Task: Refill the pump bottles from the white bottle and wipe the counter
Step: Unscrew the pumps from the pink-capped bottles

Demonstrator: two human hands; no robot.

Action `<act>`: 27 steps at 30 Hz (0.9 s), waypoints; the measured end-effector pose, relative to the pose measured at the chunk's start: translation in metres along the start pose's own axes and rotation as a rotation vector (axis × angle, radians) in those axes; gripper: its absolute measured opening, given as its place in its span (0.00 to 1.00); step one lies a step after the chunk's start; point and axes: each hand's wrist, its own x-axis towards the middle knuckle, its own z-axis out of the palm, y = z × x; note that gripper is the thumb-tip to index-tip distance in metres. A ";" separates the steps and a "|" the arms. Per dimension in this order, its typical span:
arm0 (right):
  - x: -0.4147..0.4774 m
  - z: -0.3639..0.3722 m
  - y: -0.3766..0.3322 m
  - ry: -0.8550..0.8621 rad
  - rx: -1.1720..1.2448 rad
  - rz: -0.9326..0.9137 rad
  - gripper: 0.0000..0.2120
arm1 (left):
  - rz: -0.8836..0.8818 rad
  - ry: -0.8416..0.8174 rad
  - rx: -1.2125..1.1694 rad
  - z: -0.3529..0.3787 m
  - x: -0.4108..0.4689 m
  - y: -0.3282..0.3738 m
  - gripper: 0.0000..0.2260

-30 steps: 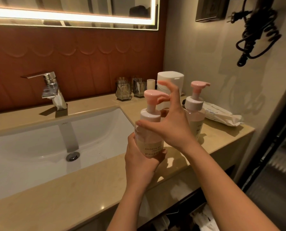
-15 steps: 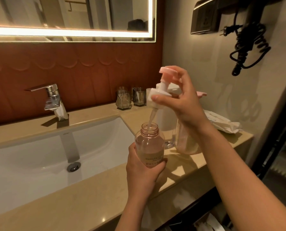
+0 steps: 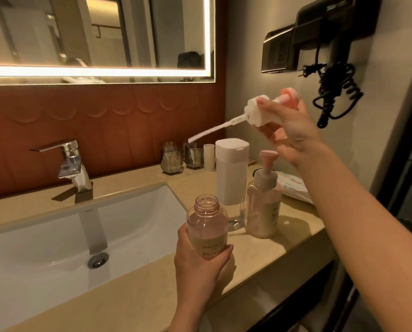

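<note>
The uncapped pump bottle (image 3: 207, 226) is gripped round its lower part by the left hand (image 3: 200, 267), with the fingers curled over the label. It is held upright at the front edge of the counter (image 3: 140, 307); whether its base is resting there cannot be told. The mouth is left free, most probably so that liquid can be poured in without spilling.

The pump head (image 3: 260, 113) is pinched at its white collar by the right hand (image 3: 293, 130), high at 1 o'clock from the open bottle and well apart from it. Its dip tube (image 3: 214, 131) is pointed down toward 8 o'clock. It is judged that the head is carried aside so that the mouth is cleared. Drops from the tube may fall on the counter, which is to be wiped anyway.

The white bottle (image 3: 231, 171) is placed, with its lid closed, at 1 o'clock from the open bottle and near to it. The second pump bottle (image 3: 263, 200), with its pump on, is set just beside it at 3 o'clock. Both are within easy reach of the right hand. The sink (image 3: 44, 248) is found at 9 o'clock from the held bottle.

The refilling is judged as not yet begun: the pump head must be laid down before the white bottle can be taken.
</note>
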 end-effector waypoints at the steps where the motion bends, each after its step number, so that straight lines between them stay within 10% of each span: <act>1: 0.002 -0.003 -0.003 0.056 0.059 0.011 0.33 | -0.003 0.001 -0.002 0.000 0.000 0.000 0.36; 13: 0.007 -0.092 0.046 0.618 0.276 0.056 0.32 | -0.007 0.000 -0.026 0.000 0.000 -0.002 0.35; 27: -0.024 -0.123 0.124 0.453 -0.747 -0.146 0.18 | 0.002 -0.009 -0.009 0.000 0.002 -0.001 0.34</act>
